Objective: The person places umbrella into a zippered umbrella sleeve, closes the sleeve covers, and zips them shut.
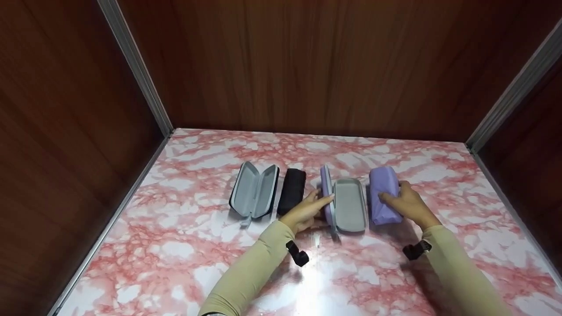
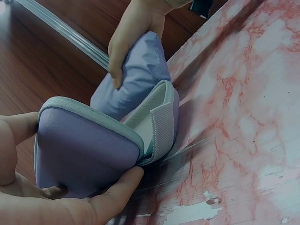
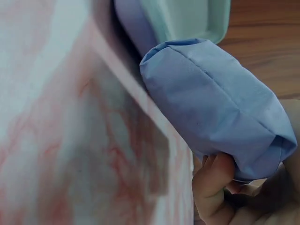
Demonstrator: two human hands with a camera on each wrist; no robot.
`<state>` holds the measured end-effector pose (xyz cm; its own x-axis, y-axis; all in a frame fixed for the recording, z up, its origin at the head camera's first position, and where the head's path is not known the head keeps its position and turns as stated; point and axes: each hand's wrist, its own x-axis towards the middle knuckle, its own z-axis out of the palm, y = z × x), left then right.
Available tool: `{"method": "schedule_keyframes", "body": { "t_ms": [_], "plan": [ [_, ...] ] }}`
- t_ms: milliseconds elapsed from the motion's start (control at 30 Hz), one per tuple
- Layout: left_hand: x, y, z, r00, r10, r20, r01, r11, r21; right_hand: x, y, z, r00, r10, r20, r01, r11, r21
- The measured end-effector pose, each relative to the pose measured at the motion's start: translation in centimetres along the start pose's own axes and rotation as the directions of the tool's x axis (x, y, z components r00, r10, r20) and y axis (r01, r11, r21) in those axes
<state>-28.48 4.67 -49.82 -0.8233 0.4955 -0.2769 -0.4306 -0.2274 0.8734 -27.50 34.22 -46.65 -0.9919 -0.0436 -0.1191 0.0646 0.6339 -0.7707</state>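
Pouch (image 1: 384,186), purple, three o'clock of the open purple case (image 1: 350,206), looks soft and light, best held round its sides, as the right hand (image 1: 409,204) grips it; left hand (image 1: 305,213) pinches the case's likely stiff lid (image 1: 326,181).

A walled-in booth (image 1: 395,74) for tabletop work — dark wood-grain panels (image 1: 263,66), metal corner strips (image 1: 137,66), red-and-white marbled surface (image 1: 145,259).

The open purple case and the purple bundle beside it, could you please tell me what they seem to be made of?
Open purple case: probably a stiff shell with matte, fabric-like skin, since its walls hold their shape; its ribbed strip looks woven. Purple bundle: apparently thin, soft matte cloth, possibly synthetic, as it creases and shows a seam-like line.
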Motion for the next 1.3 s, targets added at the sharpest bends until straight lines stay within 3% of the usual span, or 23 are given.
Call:
{"method": "schedule_keyframes", "body": {
  "t_ms": [267,533,733,1100,1300],
  "plan": [
    [0.0,0.0,0.0,1.000,0.004,0.004,-0.004,1.000,0.001,-0.4,-1.1,-0.2,0.999,-0.021,-0.031,0.022,0.999,0.043],
    [0.0,0.0,0.0,1.000,0.008,-0.001,-0.008,1.000,-0.002,-0.3,-2.2,1.4,0.999,-0.054,-0.003,0.054,0.993,0.105],
    [-0.1,0.1,0.0,1.000,0.012,0.009,-0.012,1.000,0.012,-0.2,-3.3,2.8,0.998,-0.040,0.048,0.034,0.991,0.132],
    [-0.1,-0.1,-0.1,1.000,0.012,0.003,-0.012,1.000,0.008,0.4,-3.9,5.0,0.995,-0.043,0.088,0.033,0.992,0.120],
    [0.0,-0.1,-0.1,1.000,0.012,0.008,-0.012,1.000,0.013,0.9,-3.6,6.0,0.998,-0.035,0.060,0.030,0.996,0.082]
  ]
}}
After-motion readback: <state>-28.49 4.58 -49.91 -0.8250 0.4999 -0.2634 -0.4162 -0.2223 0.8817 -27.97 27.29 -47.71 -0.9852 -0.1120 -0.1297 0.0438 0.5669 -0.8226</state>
